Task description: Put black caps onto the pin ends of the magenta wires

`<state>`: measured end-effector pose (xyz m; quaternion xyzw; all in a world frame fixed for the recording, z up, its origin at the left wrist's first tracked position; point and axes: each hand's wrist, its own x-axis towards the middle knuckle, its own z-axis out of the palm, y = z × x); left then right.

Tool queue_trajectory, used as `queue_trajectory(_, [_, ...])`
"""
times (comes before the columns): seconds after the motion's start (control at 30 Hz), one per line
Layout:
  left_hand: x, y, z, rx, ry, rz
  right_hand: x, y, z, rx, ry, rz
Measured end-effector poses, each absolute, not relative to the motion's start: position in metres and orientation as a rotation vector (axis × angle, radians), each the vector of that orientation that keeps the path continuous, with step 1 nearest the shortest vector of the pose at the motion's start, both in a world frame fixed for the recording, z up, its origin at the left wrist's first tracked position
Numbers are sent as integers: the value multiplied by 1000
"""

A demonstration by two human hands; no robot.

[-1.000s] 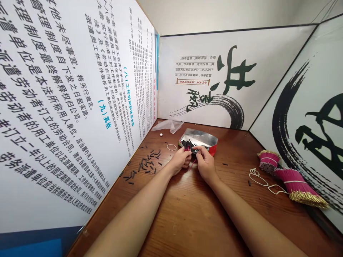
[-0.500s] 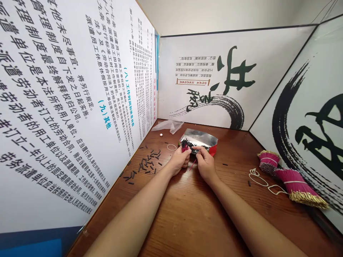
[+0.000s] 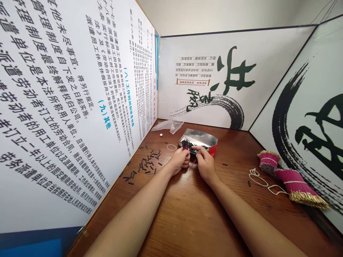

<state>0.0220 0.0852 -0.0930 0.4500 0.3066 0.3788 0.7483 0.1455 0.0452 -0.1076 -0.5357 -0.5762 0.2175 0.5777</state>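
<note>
1. Head view, change: the black-tipped bundle (image 3: 185,143) has shifted slightly in the left hand (image 3: 179,160), while the right hand (image 3: 205,164) barely moves. This suggests fine fingertip work is still under way.
2. Head view, hands: the left is curled closed around the bundle; the right, thumb and forefinger nearly together, seems to pinch a pink wire (image 3: 192,165). Its exact fingertip contact is too small to tell.
3. Head view, place and direction: the bundle is at the near left side of the foil-lined container (image 3: 199,135). Its long axis runs away from the person, black ends fanning forward; the wire slants down-left.
</note>
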Motion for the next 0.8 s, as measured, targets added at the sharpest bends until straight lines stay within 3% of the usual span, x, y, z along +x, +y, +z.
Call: queue_trajectory(0.8, [22, 81, -90, 1052, 657, 812, 146, 46, -108, -1242, -1307, 496])
